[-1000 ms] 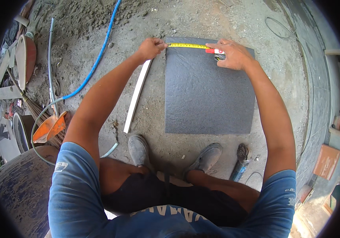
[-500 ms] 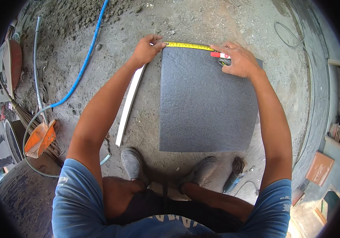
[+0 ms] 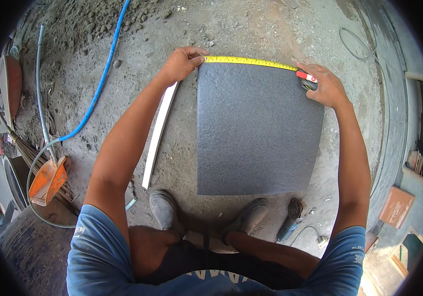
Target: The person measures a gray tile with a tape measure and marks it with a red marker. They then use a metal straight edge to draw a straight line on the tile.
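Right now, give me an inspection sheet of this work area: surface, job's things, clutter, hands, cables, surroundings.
Surface: dusty concrete floor, gritty and bare.
Job's things: dark grey square tile lying flat; yellow tape measure stretched along its far edge.
Clutter: white strip left of the tile; orange dustpan; power tool near the right shoe.
Hands: left hand pins the tape's end at the tile's far left corner; right hand holds the tape's case at the far right corner.
Cables: blue hose and grey hose at left; tool cord.
Surroundings: wire loop on the floor.
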`<control>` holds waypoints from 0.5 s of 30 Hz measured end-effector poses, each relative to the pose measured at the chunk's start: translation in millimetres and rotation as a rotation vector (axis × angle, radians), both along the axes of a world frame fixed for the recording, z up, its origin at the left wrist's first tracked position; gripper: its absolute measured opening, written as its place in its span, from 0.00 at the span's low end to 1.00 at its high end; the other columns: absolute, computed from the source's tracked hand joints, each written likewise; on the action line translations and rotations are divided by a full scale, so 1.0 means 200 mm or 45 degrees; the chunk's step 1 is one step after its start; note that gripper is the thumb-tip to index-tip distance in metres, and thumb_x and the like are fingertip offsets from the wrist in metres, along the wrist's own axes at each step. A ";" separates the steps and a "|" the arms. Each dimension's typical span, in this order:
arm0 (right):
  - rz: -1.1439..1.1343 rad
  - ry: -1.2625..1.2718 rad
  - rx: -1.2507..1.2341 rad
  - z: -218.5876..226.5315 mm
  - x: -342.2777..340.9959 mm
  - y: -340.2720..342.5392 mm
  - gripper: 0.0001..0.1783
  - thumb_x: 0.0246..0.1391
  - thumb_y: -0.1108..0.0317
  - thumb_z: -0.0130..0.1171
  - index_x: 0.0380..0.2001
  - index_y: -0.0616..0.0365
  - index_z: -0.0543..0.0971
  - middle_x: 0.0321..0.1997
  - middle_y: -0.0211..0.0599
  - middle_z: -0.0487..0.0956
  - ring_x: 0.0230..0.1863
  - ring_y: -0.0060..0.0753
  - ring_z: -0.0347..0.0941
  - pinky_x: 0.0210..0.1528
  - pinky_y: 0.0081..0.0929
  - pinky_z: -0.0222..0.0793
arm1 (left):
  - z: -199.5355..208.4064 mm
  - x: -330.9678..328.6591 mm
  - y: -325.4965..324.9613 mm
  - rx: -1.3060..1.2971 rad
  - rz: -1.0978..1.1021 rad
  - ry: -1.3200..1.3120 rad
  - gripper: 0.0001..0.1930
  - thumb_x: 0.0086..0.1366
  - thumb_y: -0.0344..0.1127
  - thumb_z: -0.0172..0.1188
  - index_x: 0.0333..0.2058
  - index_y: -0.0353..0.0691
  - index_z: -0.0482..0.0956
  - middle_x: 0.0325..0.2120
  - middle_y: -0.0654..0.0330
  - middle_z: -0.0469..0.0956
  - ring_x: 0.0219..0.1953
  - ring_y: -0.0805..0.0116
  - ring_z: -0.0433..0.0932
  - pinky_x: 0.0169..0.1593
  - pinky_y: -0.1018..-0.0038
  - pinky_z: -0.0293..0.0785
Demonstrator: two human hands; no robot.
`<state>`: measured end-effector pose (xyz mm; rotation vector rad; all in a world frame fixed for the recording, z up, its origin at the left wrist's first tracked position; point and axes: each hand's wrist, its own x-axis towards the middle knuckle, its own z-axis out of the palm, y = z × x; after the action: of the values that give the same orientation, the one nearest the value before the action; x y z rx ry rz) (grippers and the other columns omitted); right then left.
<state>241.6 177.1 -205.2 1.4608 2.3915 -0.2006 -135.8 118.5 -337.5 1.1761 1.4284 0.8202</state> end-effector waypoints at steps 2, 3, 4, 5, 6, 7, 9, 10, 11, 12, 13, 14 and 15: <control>-0.041 -0.040 -0.001 0.01 0.02 -0.01 0.47 0.33 0.67 0.63 0.63 0.26 0.67 0.64 0.35 0.70 0.64 0.39 0.66 0.64 0.35 0.66 | 0.01 0.01 0.03 0.096 -0.131 0.400 0.12 0.64 0.35 0.62 0.46 0.42 0.82 0.31 0.63 0.81 0.33 0.73 0.77 0.42 0.75 0.74; -0.050 -0.046 -0.003 0.02 0.03 -0.02 0.47 0.33 0.68 0.63 0.63 0.26 0.67 0.64 0.35 0.70 0.64 0.39 0.66 0.64 0.35 0.66 | 0.03 0.03 0.04 0.099 -0.132 0.396 0.12 0.64 0.35 0.62 0.46 0.42 0.82 0.31 0.63 0.81 0.33 0.73 0.77 0.42 0.75 0.74; -0.058 -0.052 -0.005 0.03 0.04 -0.02 0.47 0.33 0.69 0.63 0.63 0.26 0.67 0.64 0.35 0.70 0.64 0.39 0.66 0.64 0.35 0.66 | 0.06 0.06 0.06 0.155 -0.183 0.440 0.11 0.63 0.35 0.62 0.44 0.41 0.83 0.32 0.61 0.82 0.34 0.71 0.78 0.43 0.74 0.74; -0.059 -0.056 -0.002 0.02 0.05 -0.03 0.47 0.33 0.69 0.63 0.63 0.26 0.67 0.64 0.35 0.70 0.64 0.39 0.66 0.64 0.35 0.66 | 0.08 0.08 0.08 0.210 -0.233 0.485 0.11 0.63 0.34 0.62 0.42 0.39 0.84 0.34 0.59 0.83 0.36 0.69 0.79 0.44 0.72 0.75; -0.045 -0.057 0.009 0.02 0.05 -0.04 0.47 0.33 0.69 0.63 0.63 0.26 0.67 0.64 0.35 0.70 0.63 0.39 0.66 0.63 0.34 0.66 | 0.10 0.10 0.09 0.213 -0.232 0.483 0.11 0.63 0.34 0.62 0.42 0.39 0.84 0.34 0.59 0.83 0.36 0.69 0.79 0.44 0.72 0.75; -0.031 -0.058 0.020 0.02 0.06 -0.04 0.47 0.34 0.69 0.64 0.63 0.26 0.67 0.64 0.35 0.70 0.63 0.39 0.66 0.63 0.34 0.67 | 0.11 0.12 0.10 0.228 -0.270 0.501 0.10 0.62 0.34 0.63 0.41 0.39 0.84 0.34 0.58 0.83 0.35 0.68 0.80 0.44 0.72 0.75; -0.022 -0.085 0.043 0.03 0.05 -0.06 0.47 0.34 0.69 0.64 0.64 0.26 0.66 0.63 0.35 0.70 0.63 0.39 0.66 0.63 0.34 0.67 | 0.13 0.13 0.11 0.243 -0.308 0.518 0.09 0.62 0.33 0.63 0.40 0.38 0.84 0.34 0.57 0.83 0.35 0.67 0.80 0.44 0.71 0.75; -0.014 -0.110 0.064 0.03 0.04 -0.06 0.47 0.35 0.69 0.65 0.64 0.27 0.66 0.63 0.34 0.70 0.63 0.38 0.66 0.62 0.34 0.68 | 0.13 0.13 0.10 0.292 -0.294 0.516 0.09 0.62 0.33 0.63 0.39 0.38 0.84 0.34 0.57 0.83 0.35 0.66 0.80 0.45 0.71 0.75; -0.014 -0.112 0.064 0.03 0.04 -0.07 0.47 0.35 0.69 0.65 0.64 0.27 0.66 0.63 0.34 0.70 0.63 0.38 0.66 0.62 0.34 0.68 | 0.12 0.14 0.09 0.341 -0.281 0.514 0.08 0.61 0.32 0.63 0.38 0.37 0.84 0.34 0.56 0.82 0.36 0.66 0.80 0.45 0.71 0.75; -0.014 -0.117 0.066 0.03 0.03 -0.08 0.47 0.36 0.69 0.65 0.64 0.26 0.65 0.63 0.33 0.70 0.63 0.37 0.66 0.62 0.34 0.68 | 0.12 0.14 0.09 0.343 -0.280 0.515 0.08 0.61 0.32 0.63 0.38 0.37 0.84 0.34 0.56 0.82 0.36 0.66 0.80 0.45 0.71 0.75; -0.015 -0.123 0.068 0.02 0.03 -0.08 0.47 0.36 0.69 0.65 0.64 0.26 0.65 0.63 0.32 0.70 0.63 0.36 0.66 0.61 0.34 0.69 | 0.11 0.14 0.08 0.387 -0.263 0.535 0.08 0.61 0.32 0.63 0.37 0.37 0.84 0.34 0.55 0.82 0.36 0.66 0.80 0.45 0.71 0.75; -0.014 -0.122 0.069 0.01 0.03 -0.08 0.47 0.36 0.69 0.65 0.64 0.26 0.65 0.63 0.32 0.70 0.63 0.36 0.66 0.61 0.34 0.69 | 0.10 0.14 0.08 0.430 -0.245 0.554 0.08 0.61 0.32 0.63 0.36 0.36 0.84 0.34 0.55 0.82 0.36 0.65 0.80 0.45 0.71 0.75; -0.004 -0.110 0.080 0.00 0.04 -0.08 0.47 0.37 0.69 0.65 0.64 0.26 0.65 0.63 0.31 0.70 0.63 0.35 0.65 0.61 0.33 0.69 | 0.09 0.14 0.08 0.429 -0.244 0.555 0.08 0.61 0.32 0.63 0.36 0.36 0.84 0.34 0.55 0.82 0.36 0.65 0.80 0.45 0.71 0.75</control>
<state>248.8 161.4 -204.7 1.4698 2.3461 -0.0620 -108.1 134.0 -320.1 1.8058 1.5264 0.7131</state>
